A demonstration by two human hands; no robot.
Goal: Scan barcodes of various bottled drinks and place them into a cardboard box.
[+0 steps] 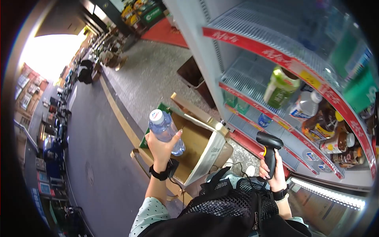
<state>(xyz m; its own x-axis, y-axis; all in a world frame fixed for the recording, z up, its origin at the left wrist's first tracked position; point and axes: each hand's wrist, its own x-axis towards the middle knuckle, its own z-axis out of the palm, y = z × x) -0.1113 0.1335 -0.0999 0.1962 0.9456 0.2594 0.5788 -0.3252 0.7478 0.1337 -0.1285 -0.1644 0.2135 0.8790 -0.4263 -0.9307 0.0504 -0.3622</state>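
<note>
My left hand (161, 148) is wrapped round a clear water bottle (166, 128) with a white cap, tilted and held over an open cardboard box (197, 138). In my right hand (276, 170) is a black barcode scanner (270, 152), gripped by its handle, its head pointing up and to the left. A cable hangs near the scanner. The inside of the box shows bare brown cardboard; part of it is hidden behind my left hand and the bottle.
To the right stands an open fridge (252, 102) with red-edged shelves, holding a green carton (281, 87) and several bottles (335, 143). A dark bin (196, 81) is beside it. A wooden stool or chair frame (142, 164) shows around the box. Parked scooters line the street at left.
</note>
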